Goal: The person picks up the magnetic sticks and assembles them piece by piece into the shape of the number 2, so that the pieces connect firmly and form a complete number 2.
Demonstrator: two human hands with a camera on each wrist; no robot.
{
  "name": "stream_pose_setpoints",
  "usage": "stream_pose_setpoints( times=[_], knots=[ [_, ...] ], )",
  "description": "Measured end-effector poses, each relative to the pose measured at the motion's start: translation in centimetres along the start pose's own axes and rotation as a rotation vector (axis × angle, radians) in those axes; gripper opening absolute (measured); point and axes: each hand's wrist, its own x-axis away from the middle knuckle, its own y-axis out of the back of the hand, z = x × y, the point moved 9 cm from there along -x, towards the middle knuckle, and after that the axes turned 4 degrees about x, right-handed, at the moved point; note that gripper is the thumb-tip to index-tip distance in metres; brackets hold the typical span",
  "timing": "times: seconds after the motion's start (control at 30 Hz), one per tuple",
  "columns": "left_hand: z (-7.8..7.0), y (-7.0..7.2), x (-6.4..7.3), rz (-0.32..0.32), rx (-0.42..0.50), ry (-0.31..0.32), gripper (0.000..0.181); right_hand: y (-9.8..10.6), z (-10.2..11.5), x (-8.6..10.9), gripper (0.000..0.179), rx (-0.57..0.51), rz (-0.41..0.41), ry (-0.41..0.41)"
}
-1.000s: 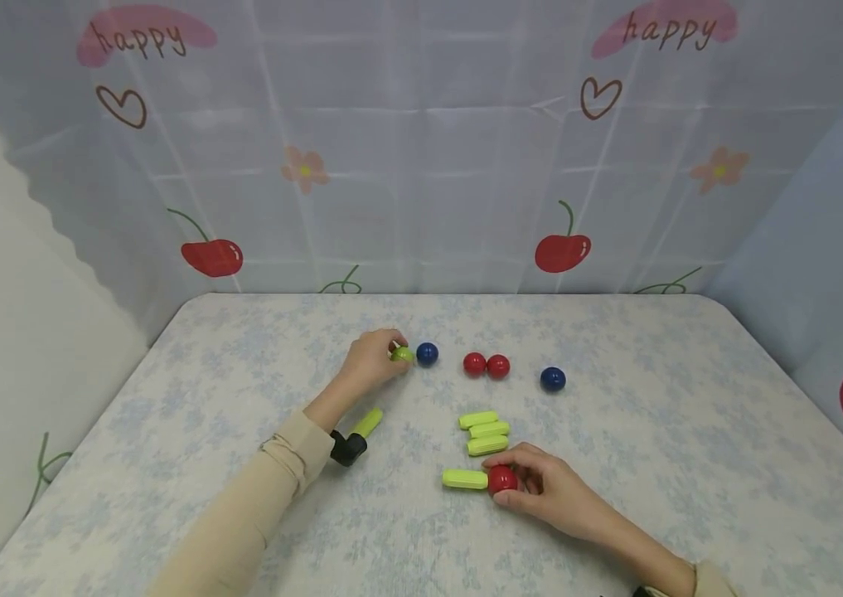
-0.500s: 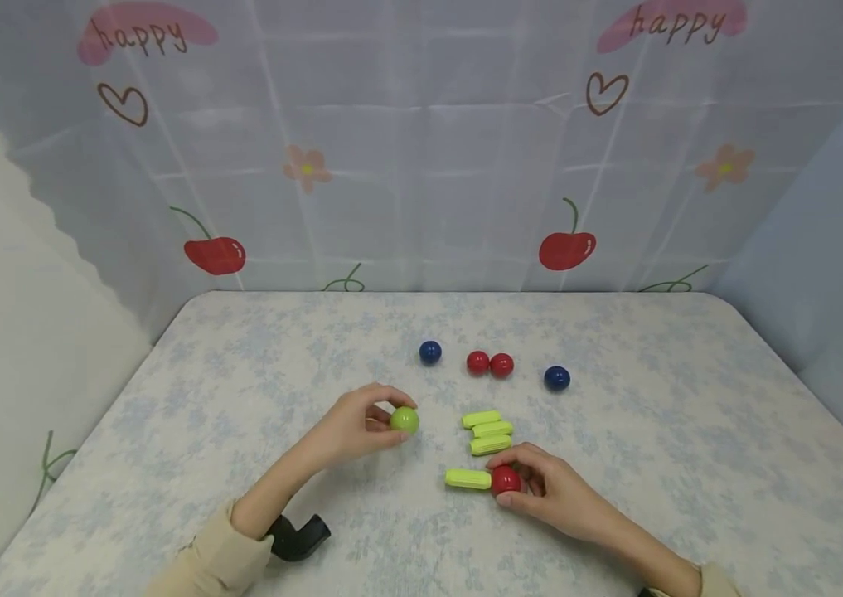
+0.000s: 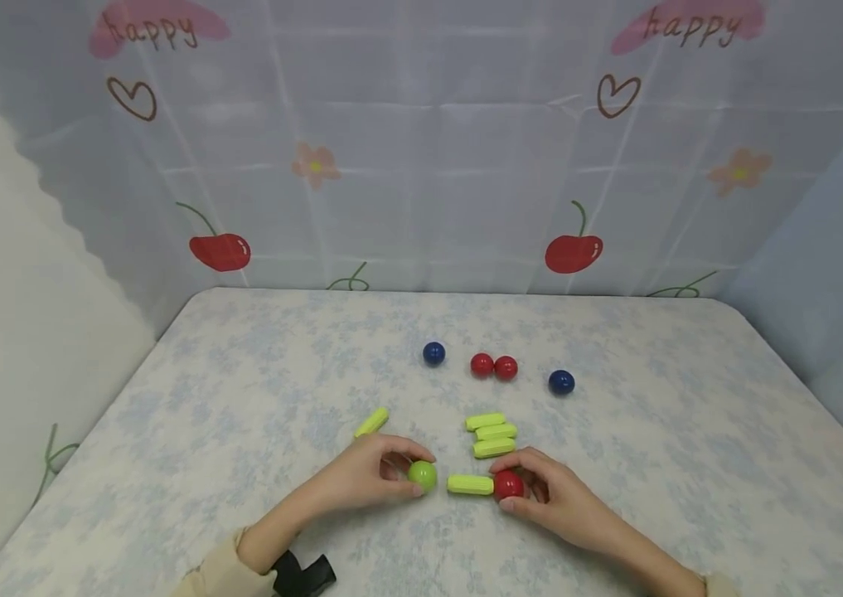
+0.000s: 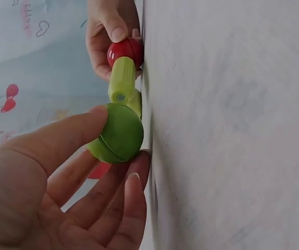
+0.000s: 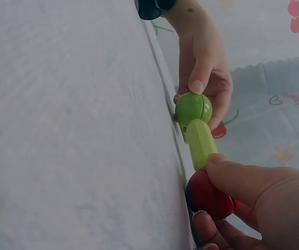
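Note:
Between thumb and fingers, my left hand (image 3: 369, 474) pinches a green ball (image 3: 423, 475) low over the table. My right hand (image 3: 559, 497) grips a red ball (image 3: 508, 485), which touches one end of a yellow-green ribbed rod (image 3: 470, 485). That rod points left toward the green ball, a small gap between them in the head view. A small hole shows in the rod's free end (image 4: 120, 97) in the left wrist view. Just behind the right hand lie several like rods (image 3: 494, 432) side by side. Another loose rod (image 3: 372, 421) lies behind the left hand, partly hidden by it.
Farther back on the patterned table (image 3: 279, 348) rest two red balls (image 3: 493, 366), a blue ball (image 3: 433, 354) to their left and a second blue ball (image 3: 561, 382) to their right. A black device (image 3: 305, 576) sits at the left wrist. A printed curtain (image 3: 421, 166) hangs behind.
My left hand has brought the green ball from beside the far-left blue ball toward me and right, close to the rod. The right hand still holds the red ball in place.

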Motion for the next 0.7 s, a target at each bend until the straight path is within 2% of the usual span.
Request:
stream_pose_setpoints(
  times=[0.7],
  knots=[
    [-0.3,-1.4,-0.1,-0.005,-0.059,-0.064,0.031,-0.1,0.7,0.1,0.033,0.031,-0.053,0.067]
  ],
)
